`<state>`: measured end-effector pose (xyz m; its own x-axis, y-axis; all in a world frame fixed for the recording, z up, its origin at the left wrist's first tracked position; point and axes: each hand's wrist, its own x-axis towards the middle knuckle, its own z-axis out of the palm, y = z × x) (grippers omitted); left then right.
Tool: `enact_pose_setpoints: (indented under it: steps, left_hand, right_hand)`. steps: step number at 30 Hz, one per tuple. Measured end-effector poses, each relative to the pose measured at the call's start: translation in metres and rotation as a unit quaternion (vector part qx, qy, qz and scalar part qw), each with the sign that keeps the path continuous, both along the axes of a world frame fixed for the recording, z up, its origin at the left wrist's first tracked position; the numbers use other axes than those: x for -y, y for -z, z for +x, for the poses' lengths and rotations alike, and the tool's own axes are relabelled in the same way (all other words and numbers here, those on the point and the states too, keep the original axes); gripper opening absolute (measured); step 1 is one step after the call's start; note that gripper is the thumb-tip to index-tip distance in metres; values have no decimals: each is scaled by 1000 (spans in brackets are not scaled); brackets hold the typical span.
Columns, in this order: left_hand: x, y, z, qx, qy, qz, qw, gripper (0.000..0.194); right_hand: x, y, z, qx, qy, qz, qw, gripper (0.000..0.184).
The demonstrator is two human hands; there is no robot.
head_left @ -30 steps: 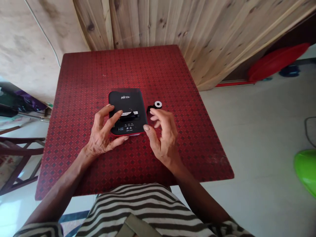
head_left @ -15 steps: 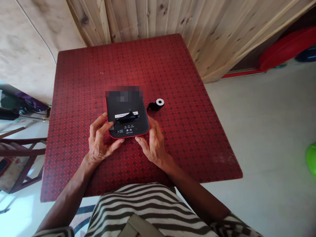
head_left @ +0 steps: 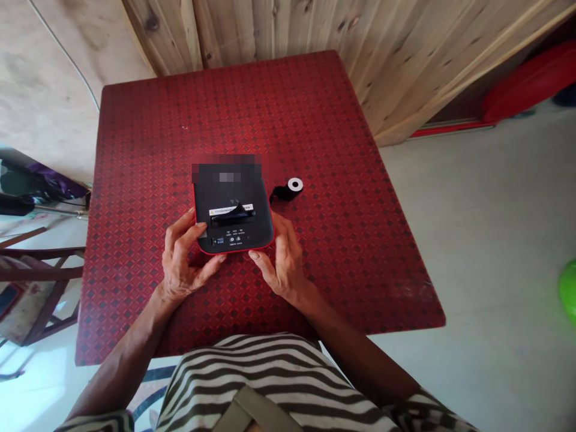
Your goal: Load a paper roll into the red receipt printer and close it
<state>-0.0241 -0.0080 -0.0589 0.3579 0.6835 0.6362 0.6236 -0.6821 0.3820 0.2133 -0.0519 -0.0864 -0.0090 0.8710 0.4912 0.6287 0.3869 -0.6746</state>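
A black, flat box that looks like a small printer point(head_left: 231, 192), with a red edge, lies on the table between my hands. A short black strip point(head_left: 236, 210) sticks up from its slot, beside a white label. My left hand point(head_left: 182, 258) grips the left side, one finger on the near left corner and the thumb at the front edge. My right hand point(head_left: 283, 258) holds the right side, fingers along the edge and thumb near the front. A roll of black tape or paper point(head_left: 294, 187), with a white end, stands behind on the right, its loose tail reaching toward the printer.
The table point(head_left: 351, 252) has a red patterned cover. Beyond it rises a wooden plank wall point(head_left: 279, 30). A wooden chair point(head_left: 40, 273) stands at the left, and a green round object point(head_left: 567, 288) lies at the far right.
The camera view has shifted slightly. My hands keep the same hold on the printer, and the black strip looks nearly the same.
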Motion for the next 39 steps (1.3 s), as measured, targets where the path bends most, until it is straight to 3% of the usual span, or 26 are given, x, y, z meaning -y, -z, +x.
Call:
enact_pose_setpoints:
  steps: [8,17,27,34,39]
  left_hand:
    - [6,-1,5,-8,-17,15,1000,70]
    - [-8,-4,-13,-53,3,16,998,76]
    - [-15,-12,-16,24,54,-27,998,65]
    - [-20,-19,-18,-1,73,-43,996,58]
    - [-15,-10,-18,3,64,-45,997,62]
  right_hand:
    - [-4,0,1,-44,-7,13,999,64]
    - [-4,1,0,-55,-8,12,998,60]
    - [-4,4,-1,-57,-7,8,998,59]
    - [-4,2,1,-47,-6,-7,999,61]
    - [-1,4,-2,-52,-9,-19,998,61]
